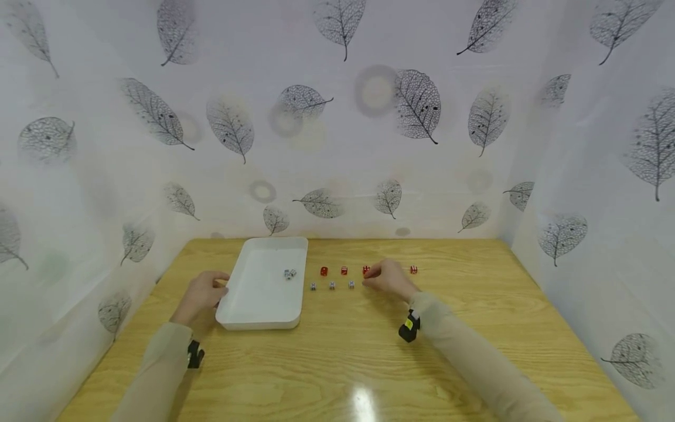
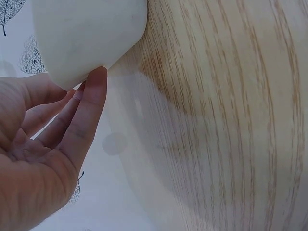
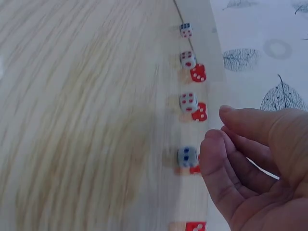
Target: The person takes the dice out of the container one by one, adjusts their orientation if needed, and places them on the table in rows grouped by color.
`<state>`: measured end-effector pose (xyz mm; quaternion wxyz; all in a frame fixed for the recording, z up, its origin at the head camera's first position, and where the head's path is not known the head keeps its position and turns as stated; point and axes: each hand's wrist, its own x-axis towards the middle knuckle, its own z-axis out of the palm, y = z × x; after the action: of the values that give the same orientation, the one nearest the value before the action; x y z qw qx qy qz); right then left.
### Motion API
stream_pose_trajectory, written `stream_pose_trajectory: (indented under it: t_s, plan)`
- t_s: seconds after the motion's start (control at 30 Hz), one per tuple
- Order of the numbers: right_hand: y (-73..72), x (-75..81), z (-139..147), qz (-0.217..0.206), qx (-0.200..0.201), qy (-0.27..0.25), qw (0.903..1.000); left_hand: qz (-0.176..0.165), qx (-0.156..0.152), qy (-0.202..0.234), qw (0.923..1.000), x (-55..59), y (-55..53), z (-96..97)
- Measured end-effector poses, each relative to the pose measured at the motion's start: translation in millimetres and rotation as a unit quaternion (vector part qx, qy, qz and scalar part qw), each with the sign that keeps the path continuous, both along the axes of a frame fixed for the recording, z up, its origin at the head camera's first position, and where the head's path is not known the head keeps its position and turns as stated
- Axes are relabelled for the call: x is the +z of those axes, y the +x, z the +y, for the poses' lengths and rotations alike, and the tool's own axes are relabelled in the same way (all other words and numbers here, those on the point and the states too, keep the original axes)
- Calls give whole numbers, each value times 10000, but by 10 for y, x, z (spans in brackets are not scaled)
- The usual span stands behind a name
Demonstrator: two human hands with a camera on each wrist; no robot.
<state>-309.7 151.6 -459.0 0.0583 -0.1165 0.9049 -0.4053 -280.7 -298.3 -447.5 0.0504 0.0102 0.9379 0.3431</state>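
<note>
My left hand (image 1: 203, 296) holds the left rim of the shallow white tray (image 1: 258, 305), its fingertips (image 2: 96, 82) against the tray's edge. Small white dice (image 1: 289, 274) lie in a cluster inside the tray. Over the right end of a row of white dice (image 1: 332, 286) hangs my right hand (image 1: 389, 278). In the right wrist view its index fingertip (image 3: 213, 144) is right beside a white die (image 3: 187, 157), while the thumb stays off that die. Red dice (image 1: 344, 271) form a second row behind the white ones; my right hand hides part of it.
Everything stands on a wooden table (image 1: 337, 363). At the right end of the red row lies a red die (image 1: 413, 269). White cloth (image 1: 337, 146) printed with grey leaves hangs behind the table and along both sides. Each wrist carries a small black camera (image 1: 409, 327).
</note>
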Motion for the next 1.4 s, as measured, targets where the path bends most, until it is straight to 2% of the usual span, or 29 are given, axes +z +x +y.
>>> stream_pose_trajectory:
  t_s: [0.23, 0.4, 0.77, 1.03, 1.2, 1.4]
  plan:
    - [19, 62, -209, -170, 229, -430, 9987, 39, -36, 22, 10000, -9, -44, 14]
    - [17, 42, -414, -57, 503, -449, 9977, 10, -10, 19, 10000, -28, -33, 23]
    - [41, 141, -940, 43, 954, -428, 9945, 3, 63, -66, 10000, -5, -35, 39]
    - [3, 136, -1187, 32, 1058, -457, 9933, 28, 42, -83, 10000, -4, -25, 36]
    - [-23, 145, -1302, 278, 1086, -247, 9934, -52, 51, 6, 10000, -18, -9, 31]
    - [-68, 192, -1426, 719, 1208, 20, 9901, 24, 61, 33, 10000, -22, 8, 32]
